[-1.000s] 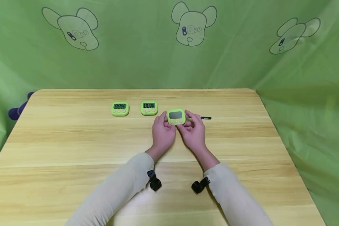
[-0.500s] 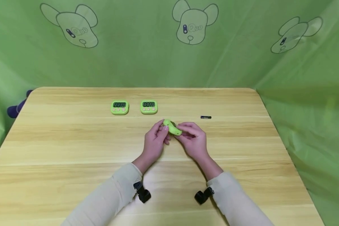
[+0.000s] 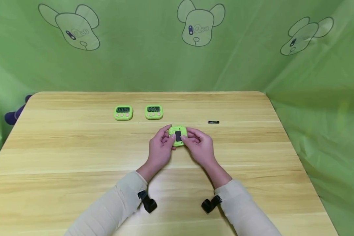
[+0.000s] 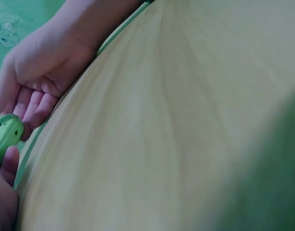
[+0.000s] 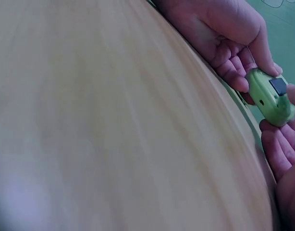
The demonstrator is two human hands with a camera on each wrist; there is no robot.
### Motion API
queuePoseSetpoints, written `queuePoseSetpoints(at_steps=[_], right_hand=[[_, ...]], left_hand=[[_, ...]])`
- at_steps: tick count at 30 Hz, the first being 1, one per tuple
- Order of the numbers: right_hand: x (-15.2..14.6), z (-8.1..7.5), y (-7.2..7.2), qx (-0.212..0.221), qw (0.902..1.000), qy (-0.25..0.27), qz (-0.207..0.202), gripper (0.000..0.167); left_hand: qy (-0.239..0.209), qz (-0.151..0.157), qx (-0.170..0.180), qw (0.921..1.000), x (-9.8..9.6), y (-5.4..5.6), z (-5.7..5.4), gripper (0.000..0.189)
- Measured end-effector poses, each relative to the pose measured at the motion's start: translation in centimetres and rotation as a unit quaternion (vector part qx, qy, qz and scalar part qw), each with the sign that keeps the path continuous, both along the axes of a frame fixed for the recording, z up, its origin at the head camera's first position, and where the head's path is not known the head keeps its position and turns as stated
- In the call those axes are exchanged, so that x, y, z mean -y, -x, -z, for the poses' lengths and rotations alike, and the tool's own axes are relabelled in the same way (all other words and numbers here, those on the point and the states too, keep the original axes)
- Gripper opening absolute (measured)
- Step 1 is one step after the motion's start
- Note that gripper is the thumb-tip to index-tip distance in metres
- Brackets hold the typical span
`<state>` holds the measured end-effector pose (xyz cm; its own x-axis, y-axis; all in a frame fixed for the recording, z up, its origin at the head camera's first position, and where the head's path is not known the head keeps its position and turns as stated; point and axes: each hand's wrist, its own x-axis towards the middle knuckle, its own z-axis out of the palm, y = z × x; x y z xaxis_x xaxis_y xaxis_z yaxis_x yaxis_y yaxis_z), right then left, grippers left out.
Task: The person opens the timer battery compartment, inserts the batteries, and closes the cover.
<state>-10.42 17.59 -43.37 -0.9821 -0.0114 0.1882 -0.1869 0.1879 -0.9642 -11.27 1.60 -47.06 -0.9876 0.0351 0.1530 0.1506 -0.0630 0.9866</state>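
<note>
A green digital timer [image 3: 181,128] is held between both hands over the middle of the table, its back with a black rectangle turned up in the head view. My left hand [image 3: 160,149] grips its left side, thumb lying on the back. The right side is pinched by my right hand [image 3: 202,147], its thumb near the lower right corner of the black part. In the right wrist view the timer [image 5: 265,98] shows its edge with a small dark hole. Only a corner of the timer [image 4: 9,134] enters the left wrist view; its display faces away, hidden.
Two more green timers, one at the left [image 3: 123,112] and one nearer the middle [image 3: 154,112], lie face up with digits showing. A small black battery [image 3: 213,122] lies to the right on the wooden table [image 3: 106,157]. Green cloth [image 3: 141,59] hangs behind.
The timer has come nearer the body and been flipped, from display up, through an edge-on tilt, to back up. Both hands moved with it and still hold it. The battery has stayed put.
</note>
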Motion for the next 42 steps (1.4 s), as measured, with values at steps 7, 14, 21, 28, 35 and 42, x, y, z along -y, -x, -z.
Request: queuePoseSetpoints(at_steps=[7,14,21,28,35,42], right_hand=[[0.6,-0.3,0.4,0.001,0.9998,-0.013,0.015,0.023],[0.5,-0.6,0.6,0.009,0.9998,-0.013,0.009,0.018],[0.5,-0.9,0.7,0.039,0.9991,-0.006,0.017,0.016],[0.5,-1.2,0.7,0.060,0.9980,-0.004,0.018,0.017],[-0.3,1.3,1.7,0.081,0.9963,-0.012,0.028,0.018],[-0.5,2.3,1.9,0.076,0.9964,-0.010,0.035,0.018]], left_hand=[[0.016,0.001,-0.016,0.9998,0.2,0.0,-0.3,0.042],[0.033,0.009,-0.017,0.9993,0.0,0.3,0.1,0.038],[0.049,-0.001,-0.015,0.9987,-0.4,0.3,-0.1,0.035],[0.067,-0.017,-0.017,0.9975,-0.7,0.3,-0.2,0.036],[0.070,-0.016,-0.011,0.9973,-0.9,0.3,0.0,0.034],[0.082,-0.025,-0.009,0.9962,-0.9,0.1,-0.2,0.033]])
